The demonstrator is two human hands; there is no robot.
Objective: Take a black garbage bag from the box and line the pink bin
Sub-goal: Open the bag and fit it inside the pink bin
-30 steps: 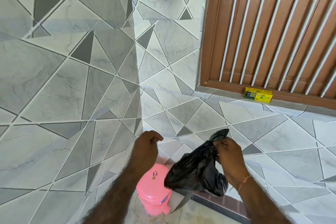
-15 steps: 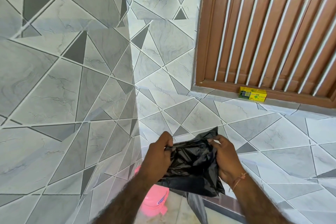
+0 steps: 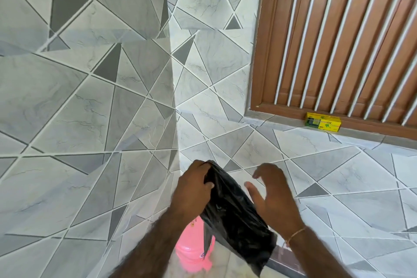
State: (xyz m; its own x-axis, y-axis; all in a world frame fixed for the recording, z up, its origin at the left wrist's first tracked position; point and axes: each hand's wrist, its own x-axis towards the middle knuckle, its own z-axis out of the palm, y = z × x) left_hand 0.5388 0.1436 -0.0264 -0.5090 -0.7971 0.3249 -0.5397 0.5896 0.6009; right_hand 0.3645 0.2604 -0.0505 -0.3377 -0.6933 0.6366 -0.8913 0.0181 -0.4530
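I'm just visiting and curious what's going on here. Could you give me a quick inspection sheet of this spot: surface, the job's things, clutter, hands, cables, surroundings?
Surface: pale floor at the bottom edge, little of it in view.
Job's things: black garbage bag still bunched, hanging in the air above the pink bin; the bin's opening is hidden by the arm and bag, so whether it is lined cannot be told. Yellow box sits on the window ledge.
Clutter: nothing seen.
Hands: left hand grips the bag's top edge; right hand is open beside the bag, fingers spread.
Cables: nothing seen.
Surroundings: grey tiled wall corner, brown wooden window with white bars.
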